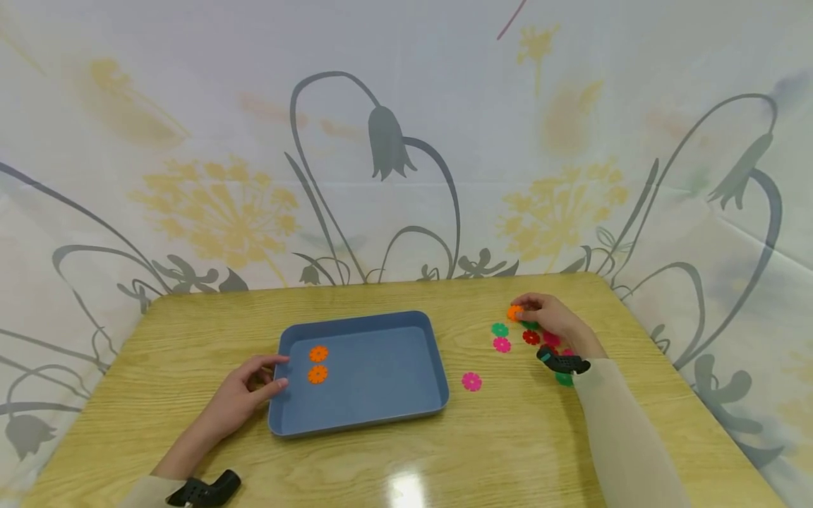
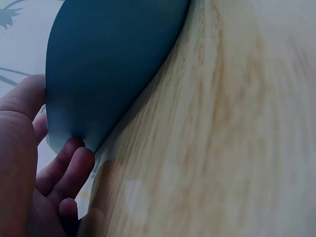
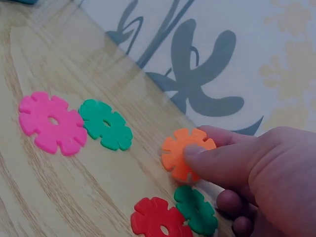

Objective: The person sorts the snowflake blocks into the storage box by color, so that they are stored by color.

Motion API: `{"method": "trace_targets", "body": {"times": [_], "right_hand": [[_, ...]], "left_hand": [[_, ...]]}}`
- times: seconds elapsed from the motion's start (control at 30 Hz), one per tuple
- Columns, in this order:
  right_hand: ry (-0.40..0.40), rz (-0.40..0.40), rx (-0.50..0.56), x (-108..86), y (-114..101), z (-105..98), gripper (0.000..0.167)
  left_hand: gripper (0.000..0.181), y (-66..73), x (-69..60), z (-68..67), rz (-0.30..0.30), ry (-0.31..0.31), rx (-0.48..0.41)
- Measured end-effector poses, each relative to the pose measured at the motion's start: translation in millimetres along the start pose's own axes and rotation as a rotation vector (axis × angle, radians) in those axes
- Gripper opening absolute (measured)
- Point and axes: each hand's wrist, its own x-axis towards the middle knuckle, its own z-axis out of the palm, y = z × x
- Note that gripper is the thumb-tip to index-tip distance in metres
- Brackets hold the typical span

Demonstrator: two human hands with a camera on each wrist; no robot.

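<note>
An orange notched plastic disc (image 3: 174, 160) is pinched between the thumb and fingers of my right hand (image 1: 549, 315), just over the table's right side. Under and beside that hand lie a green disc (image 3: 196, 210) and a red disc (image 3: 157, 217). Slightly to its left, a pink disc (image 3: 52, 123) and another green disc (image 3: 106, 124) touch each other. My left hand (image 1: 244, 391) grips the left wall of a blue-grey tray (image 1: 362, 423), thumb over the rim and fingers against the outside. Two orange discs (image 1: 318, 374) lie flat inside the tray, near its left end.
A lone pink disc (image 1: 471, 382) lies between the tray and the scattered discs. Several more pink, red and green discs are partly hidden beneath my right wrist. A flower-patterned cloth (image 1: 406, 212) stands behind the wooden table (image 1: 356, 466).
</note>
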Motion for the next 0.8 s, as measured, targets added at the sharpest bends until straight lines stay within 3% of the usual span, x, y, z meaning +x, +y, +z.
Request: {"method": "trace_targets", "body": {"times": [0.43, 0.67, 0.8], "right_hand": [[0.210, 0.063, 0.070, 1.9, -4, 3, 0.035], [0.307, 0.017, 0.072, -3.2, -13, 7, 0.033], [0.318, -0.034, 0.095, -3.3, -28, 14, 0.032]], "left_hand": [[0.036, -0.7, 0.7, -0.9, 0.002, -0.003, -0.002], [0.036, -1.6, -0.7, 0.0, 0.019, -0.003, -0.003], [0.035, -1.2, -0.3, -0.6, 0.025, 0.005, 0.001]]}}
